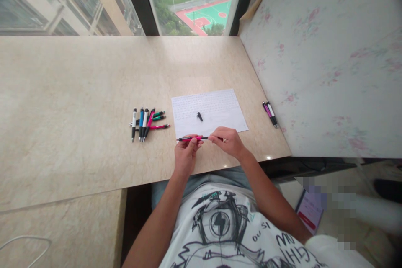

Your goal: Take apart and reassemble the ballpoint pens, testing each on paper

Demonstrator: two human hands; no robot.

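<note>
A pink and black pen (188,138) lies level across my two hands, just above the near edge of a sheet of paper (216,109) covered in writing. My left hand (187,150) is closed around its pink barrel, thumb on top. At the other end, my right hand (228,140) pinches the thin dark part that sticks out of the barrel; the fingers hide its tip. On the paper, beyond my hands, rests a small black pen piece (200,116), tubular in look.
Left of the paper several pens lie in a loose pile, among them a blue pen (141,123) and a pink pen (150,121). Near the papered wall (314,71) on the right are a purple pen (266,109) and a white pen (271,114). A window (194,0) stands behind the counter (78,92).
</note>
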